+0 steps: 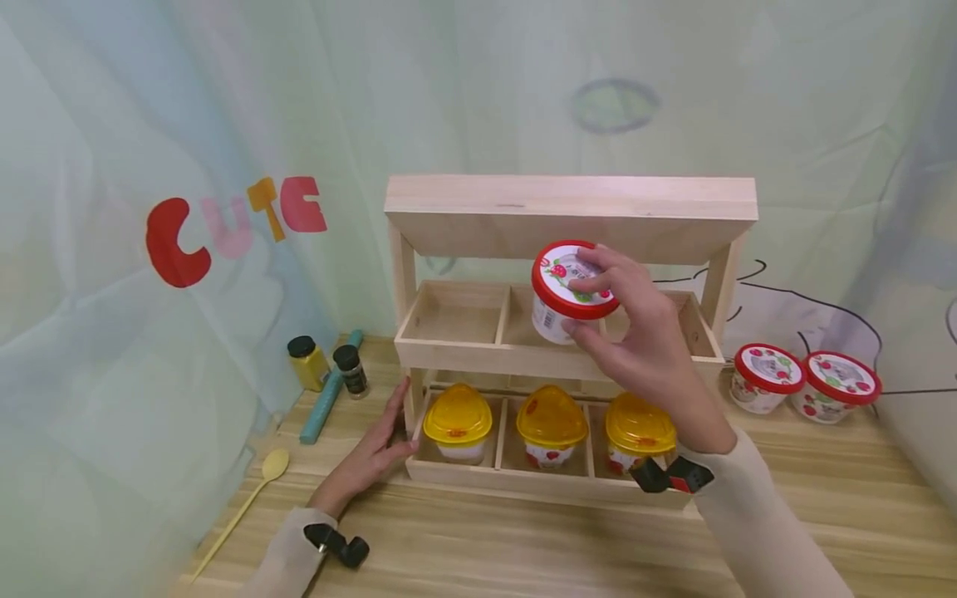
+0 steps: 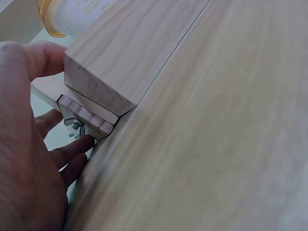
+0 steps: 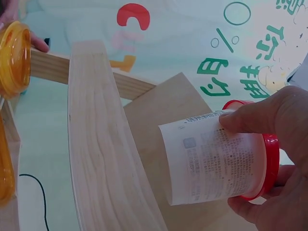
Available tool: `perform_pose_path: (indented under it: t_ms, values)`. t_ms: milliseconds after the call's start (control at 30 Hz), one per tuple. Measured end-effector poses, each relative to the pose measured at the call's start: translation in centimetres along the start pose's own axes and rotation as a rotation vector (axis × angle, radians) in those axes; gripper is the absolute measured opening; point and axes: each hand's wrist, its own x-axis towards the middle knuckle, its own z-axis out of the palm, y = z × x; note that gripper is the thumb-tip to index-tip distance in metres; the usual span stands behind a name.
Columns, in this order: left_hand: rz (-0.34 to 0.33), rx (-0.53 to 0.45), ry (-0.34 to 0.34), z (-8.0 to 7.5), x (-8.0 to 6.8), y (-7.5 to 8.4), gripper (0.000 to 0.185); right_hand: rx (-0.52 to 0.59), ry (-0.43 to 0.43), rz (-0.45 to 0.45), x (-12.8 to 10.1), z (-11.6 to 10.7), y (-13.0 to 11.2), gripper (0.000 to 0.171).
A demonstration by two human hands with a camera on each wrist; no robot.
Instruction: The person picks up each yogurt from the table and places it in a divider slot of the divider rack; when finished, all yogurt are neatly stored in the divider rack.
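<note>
Red-lidded cup [image 1: 555,291], gripped between thumb and fingers of the right hand [image 1: 650,332], is suspended near the upper tray [image 1: 463,355]; the left hand [image 1: 370,457], fingers extended, touches the wooden shelf [image 1: 571,195].

Cannot read the tiny print on the red-lidded tub [image 3: 207,159] or see its whole lid [image 1: 555,270] under the right hand [image 1: 646,332]. Cannot look fully into the upper right compartment [image 1: 695,320] of the wooden rack [image 1: 486,355], behind that hand, or see all the right yellow-lidded cup [image 1: 637,425], behind the wrist camera [image 1: 676,476]. Lose the left sleeve [image 1: 287,552] at the near edge.
</note>
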Motion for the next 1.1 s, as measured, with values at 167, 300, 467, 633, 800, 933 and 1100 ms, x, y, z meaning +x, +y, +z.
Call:
perform_pose_path:
  t_ms: [167,300,467,633,800,933,1100]
  values:
    - [-0.024,0.018,0.014,-0.4,0.2,4.2,0.098,0.019,-0.014,-0.029,0.8,1.1,-0.6,0.045]
    - [-0.056,0.034,0.005,-0.7,0.5,7.4,0.097,0.046,-0.024,-0.046,1.3,2.0,-0.9,0.042]
    - [-0.025,0.04,-0.001,-0.8,0.4,6.7,0.097,0.08,-0.043,-0.039,1.7,2.8,-1.2,0.041]
    - [0.038,0.058,0.006,-0.6,0.3,4.7,0.097,0.125,-0.063,-0.032,2.1,3.5,-1.4,0.039]
    - [0.062,0.008,0.014,-0.5,0.3,3.4,0.098,0.132,-0.098,-0.022,2.8,4.2,-1.8,0.04]
    - [0.008,0.065,0.006,-0.5,0.1,2.3,0.1,0.138,-0.113,-0.025,3.6,4.9,-1.9,0.039]
    - [0.074,0.042,0.005,-0.5,0.2,2.4,0.097,0.155,-0.126,-0.022,4.5,6.0,-1.7,0.038]
